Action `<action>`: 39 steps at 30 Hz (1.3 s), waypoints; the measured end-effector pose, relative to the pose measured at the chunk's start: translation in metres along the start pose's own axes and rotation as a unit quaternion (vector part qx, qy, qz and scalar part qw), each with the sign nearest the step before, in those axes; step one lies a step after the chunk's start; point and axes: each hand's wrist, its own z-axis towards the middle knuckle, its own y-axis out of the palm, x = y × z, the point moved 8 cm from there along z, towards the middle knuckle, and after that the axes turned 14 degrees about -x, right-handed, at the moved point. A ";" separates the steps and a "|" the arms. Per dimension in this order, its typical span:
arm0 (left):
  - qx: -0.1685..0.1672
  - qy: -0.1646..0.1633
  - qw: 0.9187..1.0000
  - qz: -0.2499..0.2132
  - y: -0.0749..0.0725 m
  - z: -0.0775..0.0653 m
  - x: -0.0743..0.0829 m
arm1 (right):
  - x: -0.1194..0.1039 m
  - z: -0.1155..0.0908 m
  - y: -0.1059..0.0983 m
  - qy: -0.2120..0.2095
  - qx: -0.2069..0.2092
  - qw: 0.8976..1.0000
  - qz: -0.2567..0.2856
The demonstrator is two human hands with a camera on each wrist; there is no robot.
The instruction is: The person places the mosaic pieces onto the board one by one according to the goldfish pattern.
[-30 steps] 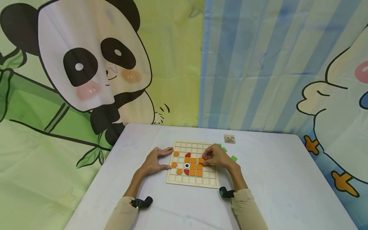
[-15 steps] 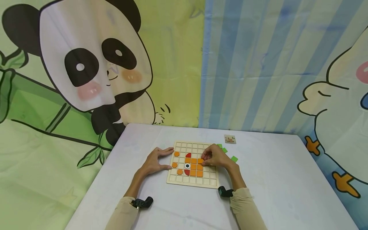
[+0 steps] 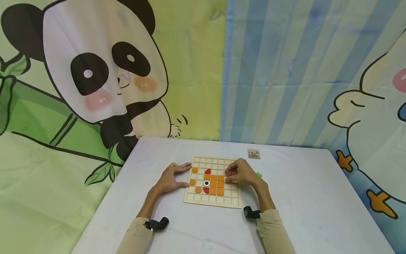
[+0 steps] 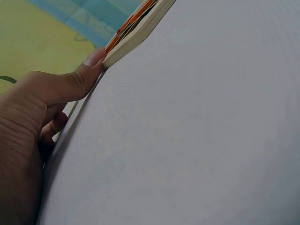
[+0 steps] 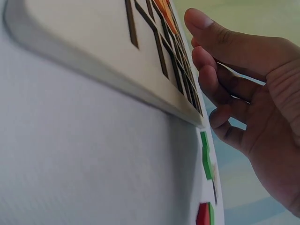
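Note:
A wooden grid board (image 3: 212,203) lies on the table. Orange square tiles (image 3: 217,185) fill a block of its cells, beside two red rounded pieces (image 3: 207,171) and an eye disc (image 3: 206,183). Three orange round pieces (image 3: 192,182) sit along the left columns. My left hand (image 3: 169,177) rests at the board's left edge, thumb against the side in the left wrist view, fingers spread. Over the right part of the board, just right of the orange block, is my right hand (image 3: 239,171). Its fingers are loosely bent with nothing between them in the right wrist view.
Green pieces (image 3: 259,174) lie on the white table (image 3: 304,197) past the board's right side, some hidden behind my right hand. A red piece (image 5: 203,214) is beside green in the right wrist view. A small patterned card (image 3: 253,153) lies farther back.
The orange square tile that my right hand held now lies flat in the block's upper right cell. The right hand has let go and drawn slightly right. My left hand stays put.

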 end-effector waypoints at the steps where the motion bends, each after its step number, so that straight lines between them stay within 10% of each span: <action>1: -0.001 -0.002 1.000 -0.001 0.000 0.000 0.000 | 0.000 -0.003 -0.003 0.003 0.002 1.000 -0.004; 39: -0.002 0.010 1.000 -0.007 -0.002 -0.001 0.002 | 0.052 -0.097 -0.054 0.127 0.041 0.990 -0.040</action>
